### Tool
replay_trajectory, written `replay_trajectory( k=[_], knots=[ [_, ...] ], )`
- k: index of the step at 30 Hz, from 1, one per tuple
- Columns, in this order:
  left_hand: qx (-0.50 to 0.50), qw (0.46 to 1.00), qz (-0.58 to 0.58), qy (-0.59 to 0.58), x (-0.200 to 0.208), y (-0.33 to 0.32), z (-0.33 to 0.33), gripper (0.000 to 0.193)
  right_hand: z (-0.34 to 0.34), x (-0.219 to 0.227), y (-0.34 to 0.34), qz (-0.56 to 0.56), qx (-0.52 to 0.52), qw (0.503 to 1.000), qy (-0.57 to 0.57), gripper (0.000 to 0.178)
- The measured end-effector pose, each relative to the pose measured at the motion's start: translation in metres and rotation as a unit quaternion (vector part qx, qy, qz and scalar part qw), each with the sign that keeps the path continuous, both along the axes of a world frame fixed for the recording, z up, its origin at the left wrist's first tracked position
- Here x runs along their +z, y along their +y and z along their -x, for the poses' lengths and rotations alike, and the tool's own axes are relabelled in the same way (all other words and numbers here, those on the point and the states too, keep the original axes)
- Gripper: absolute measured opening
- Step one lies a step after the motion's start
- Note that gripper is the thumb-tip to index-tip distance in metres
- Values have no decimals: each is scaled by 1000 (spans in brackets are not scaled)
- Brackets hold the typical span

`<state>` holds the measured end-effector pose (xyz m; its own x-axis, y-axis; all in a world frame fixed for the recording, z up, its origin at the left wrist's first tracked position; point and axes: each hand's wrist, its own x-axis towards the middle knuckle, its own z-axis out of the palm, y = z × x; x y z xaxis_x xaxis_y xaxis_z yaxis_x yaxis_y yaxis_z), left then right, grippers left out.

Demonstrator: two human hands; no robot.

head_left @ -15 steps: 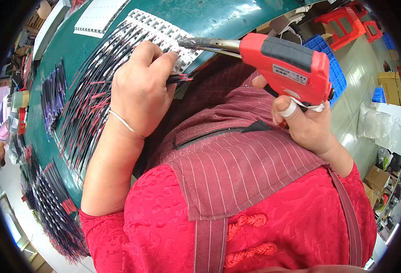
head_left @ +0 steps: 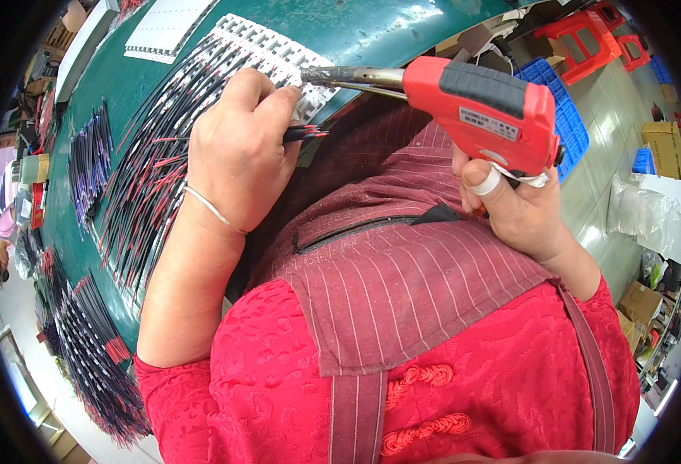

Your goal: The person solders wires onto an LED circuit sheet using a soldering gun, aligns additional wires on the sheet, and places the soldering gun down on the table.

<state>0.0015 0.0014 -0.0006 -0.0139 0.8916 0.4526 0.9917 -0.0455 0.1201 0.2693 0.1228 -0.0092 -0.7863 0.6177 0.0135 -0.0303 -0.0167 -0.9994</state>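
Observation:
My right hand (head_left: 522, 205), with white tape round one digit, grips a red soldering gun (head_left: 483, 112) with a black top. Its metal barrel points left, and the tip meets the white toothed strip (head_left: 259, 46) close to my left fingertips. My left hand (head_left: 244, 143) is closed on a few black and red wires (head_left: 305, 133), whose ends stick out to the right below the fingers. Many more black and red wires (head_left: 143, 166) run from the strip across the table's near side. The fingertips and the exact joint are partly hidden.
Bundles of purple-black wires (head_left: 90, 162) and black-red wires (head_left: 97, 363) lie to the left on the green table (head_left: 356, 39). White sheets (head_left: 168, 29) rest at the back. On the floor at right are a blue crate (head_left: 564, 116) and a red stool (head_left: 584, 42).
The soldering gun has shifted slightly to the left. The right index finger has drawn back at the trigger. My left hand stays almost still.

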Motion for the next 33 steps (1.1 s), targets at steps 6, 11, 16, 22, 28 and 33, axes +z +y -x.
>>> replay_trajectory(
  k=[6, 11, 16, 22, 28, 33],
  knots=[
    [1, 1000, 1, -2, 1, 1, -1, 40, 6, -1, -5, -34, -26, 997, 65, 29],
    [5, 1000, 0, 3, 1, 1, -1, 37, 2, 7, -3, -50, -1, 999, 19, 31],
    [5, 1000, 1, -2, 2, 1, -2, 36, 0, 10, -3, -45, -7, 999, 2, 32],
    [7, 1000, 3, 5, 1, 0, -1, 35, -1, 6, -4, -27, -22, 999, 25, 26],
    [3, 1000, -9, 5, 4, 1, -1, 36, -5, 0, -3, -2, -20, 999, 46, 20],
    [-1, 1000, -8, 9, 2, 0, 0, 36, 3, 10, -8, 12, -38, 998, 41, 20]
  ],
)
